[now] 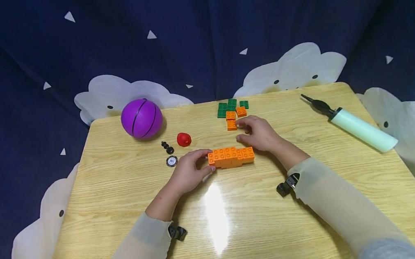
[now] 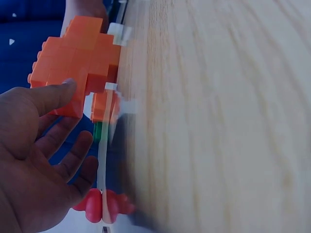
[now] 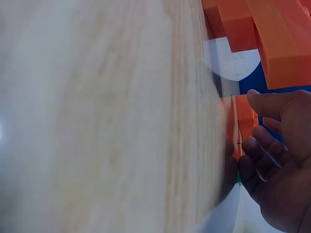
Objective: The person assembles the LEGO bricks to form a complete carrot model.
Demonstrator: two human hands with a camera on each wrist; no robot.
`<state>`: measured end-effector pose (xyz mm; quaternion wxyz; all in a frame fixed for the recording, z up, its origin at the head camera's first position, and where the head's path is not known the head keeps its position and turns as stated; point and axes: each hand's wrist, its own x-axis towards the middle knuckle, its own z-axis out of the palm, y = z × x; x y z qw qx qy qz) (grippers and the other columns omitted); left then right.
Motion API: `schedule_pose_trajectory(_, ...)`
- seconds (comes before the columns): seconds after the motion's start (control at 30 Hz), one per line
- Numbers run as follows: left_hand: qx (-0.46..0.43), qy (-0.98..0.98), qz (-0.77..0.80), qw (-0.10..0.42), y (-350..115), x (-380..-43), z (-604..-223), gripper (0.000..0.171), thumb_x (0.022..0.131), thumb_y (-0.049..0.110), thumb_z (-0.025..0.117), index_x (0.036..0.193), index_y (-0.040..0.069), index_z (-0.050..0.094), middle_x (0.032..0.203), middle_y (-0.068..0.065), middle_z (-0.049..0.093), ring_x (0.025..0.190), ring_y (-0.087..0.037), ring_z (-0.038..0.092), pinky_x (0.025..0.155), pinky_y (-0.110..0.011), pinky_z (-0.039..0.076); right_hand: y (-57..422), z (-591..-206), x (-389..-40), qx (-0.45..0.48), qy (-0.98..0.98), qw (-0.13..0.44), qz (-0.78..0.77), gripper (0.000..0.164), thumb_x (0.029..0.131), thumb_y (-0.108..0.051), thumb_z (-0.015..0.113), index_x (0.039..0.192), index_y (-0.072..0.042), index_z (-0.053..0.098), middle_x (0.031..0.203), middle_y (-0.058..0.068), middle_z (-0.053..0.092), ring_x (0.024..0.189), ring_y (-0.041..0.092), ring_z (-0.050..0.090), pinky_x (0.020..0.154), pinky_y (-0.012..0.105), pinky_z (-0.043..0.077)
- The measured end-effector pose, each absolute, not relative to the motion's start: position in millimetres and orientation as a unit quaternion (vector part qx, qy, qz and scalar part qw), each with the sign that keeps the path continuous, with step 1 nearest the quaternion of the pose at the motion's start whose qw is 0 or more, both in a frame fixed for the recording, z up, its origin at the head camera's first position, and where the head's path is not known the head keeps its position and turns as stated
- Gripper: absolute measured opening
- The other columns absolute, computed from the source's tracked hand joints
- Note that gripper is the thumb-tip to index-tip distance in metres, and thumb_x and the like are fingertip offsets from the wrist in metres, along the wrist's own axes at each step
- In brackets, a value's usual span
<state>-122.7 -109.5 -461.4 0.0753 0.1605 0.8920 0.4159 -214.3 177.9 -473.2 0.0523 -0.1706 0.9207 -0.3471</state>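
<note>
A stepped build of orange toy bricks (image 1: 228,160) stands in the middle of the table. My left hand (image 1: 189,171) holds its left end, thumb on the near side and fingertips behind; the left wrist view shows the thumb pressed on the brick build (image 2: 73,60). Beyond it, my right hand (image 1: 261,135) has its fingers loosely bent beside a loose orange brick (image 1: 231,125). The right thumb is apart from that brick; whether a fingertip touches it I cannot tell. Two more orange bricks (image 1: 241,111) and several green bricks (image 1: 222,110) lie behind.
A purple ball (image 1: 141,118) sits at the back left. Closer in are a small red object (image 1: 184,139), a black beaded piece (image 1: 167,147) and a round black-and-white chip (image 1: 171,161). On the right lies a pale green hand pump (image 1: 363,129). Behind the table (image 1: 267,223) hangs a dark blue curtain (image 1: 192,44).
</note>
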Motion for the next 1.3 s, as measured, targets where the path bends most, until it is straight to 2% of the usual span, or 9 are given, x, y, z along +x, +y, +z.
schedule_pose_trajectory(0.2, 0.163, 0.894, 0.411, 0.076, -109.9, -123.1, -461.8, 0.048, 0.091, 0.026, 0.082, 0.136, 0.018, 0.068, 0.132, -0.003, 0.068, 0.124, -0.022, 0.061, 0.109, -0.045, 0.047, 175.5, -475.3, -220.5, -0.172, 0.924, 0.045, -0.339, 0.051, 0.092, -0.024, 0.079, 0.139, -0.008, 0.063, 0.109, 0.012, 0.057, 0.092, 0.027, 0.052, 0.079, 0.04, 0.044)
schedule_pose_trajectory(0.4, 0.165, 0.893, 0.413, 0.075, -109.6, -123.2, -461.9, 0.048, 0.091, 0.026, 0.083, 0.136, 0.018, 0.068, 0.132, -0.003, 0.068, 0.125, -0.022, 0.061, 0.11, -0.044, 0.046, 173.2, -475.3, -223.4, -0.171, 0.927, 0.044, -0.33, 0.046, 0.092, -0.023, 0.079, 0.135, -0.009, 0.067, 0.114, 0.012, 0.057, 0.094, 0.028, 0.054, 0.083, 0.041, 0.046)
schedule_pose_trajectory(0.7, 0.166, 0.894, 0.41, 0.074, -109.5, -123.2, -461.8, 0.048, 0.092, 0.027, 0.082, 0.136, 0.017, 0.068, 0.132, -0.003, 0.068, 0.123, -0.023, 0.061, 0.109, -0.044, 0.047, 172.8, -474.4, -224.6, -0.178, 0.929, 0.036, -0.322, 0.026, 0.093, -0.019, 0.077, 0.115, -0.006, 0.073, 0.122, 0.015, 0.06, 0.098, 0.029, 0.058, 0.09, 0.045, 0.05)
schedule_pose_trajectory(0.93, 0.161, 0.892, 0.414, 0.079, -109.9, -123.0, -462.5, 0.049, 0.091, 0.025, 0.082, 0.137, 0.018, 0.067, 0.131, -0.002, 0.068, 0.123, -0.022, 0.061, 0.109, -0.045, 0.047, 175.2, -475.2, -222.5, -0.19, 0.923, 0.023, -0.335, 0.014, 0.093, -0.015, 0.077, 0.103, -0.007, 0.071, 0.12, 0.012, 0.064, 0.094, 0.027, 0.061, 0.086, 0.041, 0.053)
schedule_pose_trajectory(1.1, 0.158, 0.893, 0.413, 0.081, -109.4, -122.8, -462.0, 0.048, 0.091, 0.025, 0.082, 0.136, 0.018, 0.067, 0.131, -0.001, 0.068, 0.123, -0.021, 0.062, 0.11, -0.044, 0.046, 175.5, -474.0, -218.2, -0.169, 0.926, 0.04, -0.335, 0.015, 0.095, -0.015, 0.076, 0.107, -0.01, 0.071, 0.113, 0.008, 0.068, 0.095, 0.025, 0.061, 0.086, 0.04, 0.053)
schedule_pose_trajectory(1.3, 0.154, 0.894, 0.412, 0.082, -109.0, -122.7, -461.0, 0.048, 0.091, 0.025, 0.082, 0.136, 0.018, 0.067, 0.133, -0.002, 0.068, 0.125, -0.022, 0.06, 0.111, -0.045, 0.045, 178.1, -469.4, -212.5, -0.166, 0.928, 0.046, -0.331, 0.018, 0.097, -0.018, 0.074, 0.113, -0.01, 0.071, 0.115, 0.008, 0.069, 0.097, 0.025, 0.062, 0.09, 0.042, 0.054)
